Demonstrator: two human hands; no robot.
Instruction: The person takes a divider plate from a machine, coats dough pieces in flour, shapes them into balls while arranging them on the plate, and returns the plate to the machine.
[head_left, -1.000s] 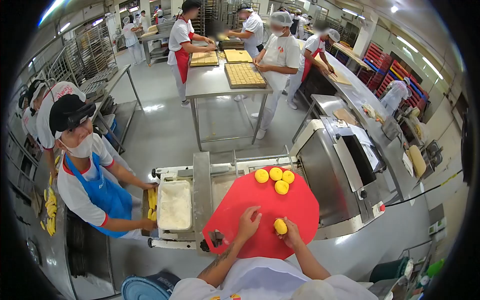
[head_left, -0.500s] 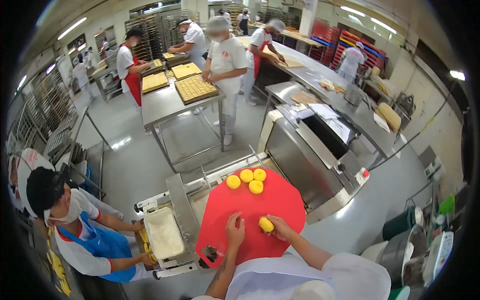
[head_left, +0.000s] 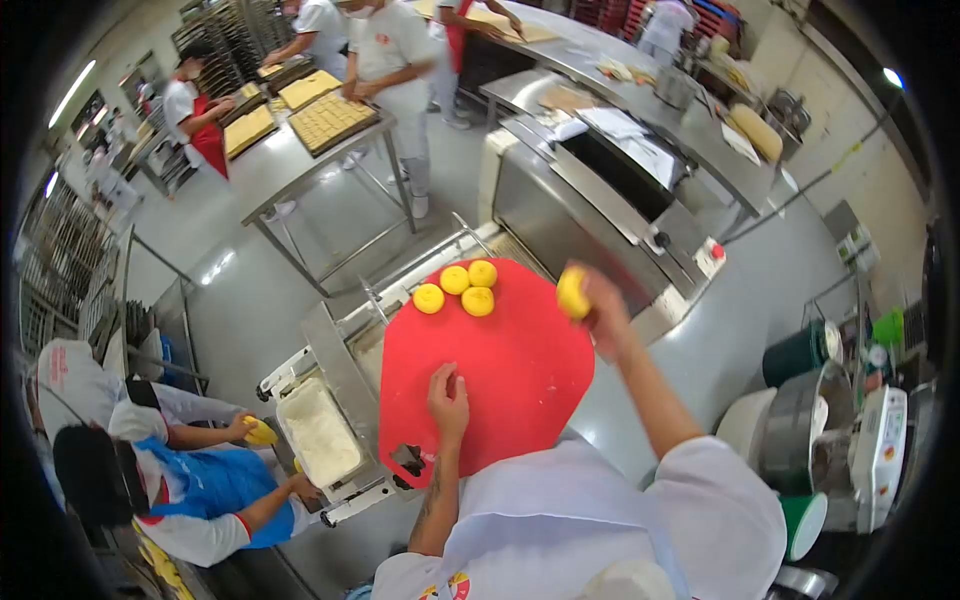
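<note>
My right hand (head_left: 605, 312) is raised near the right edge of a red board (head_left: 500, 385), closed around a yellow dough ball (head_left: 573, 292). Hand and ball are slightly blurred by motion. Low over the left part of the board is my left hand (head_left: 448, 402), its fingers loosely bent, with nothing in it. At the board's far edge sit several more yellow dough balls (head_left: 478, 301), grouped together. A dark cut-out (head_left: 408, 458) shows at the board's near left corner.
A tub of white flour-like powder (head_left: 318, 430) stands left of the board. Beside it a co-worker in a blue apron (head_left: 205, 485) holds a yellow piece. Beyond are a steel machine (head_left: 570, 215) and a table with trays (head_left: 333, 122). Bins (head_left: 800, 345) stand right.
My right hand has lifted the dough ball up and to the right, away from the board's middle. The view has shifted. The co-worker at left has raised a yellow piece.
</note>
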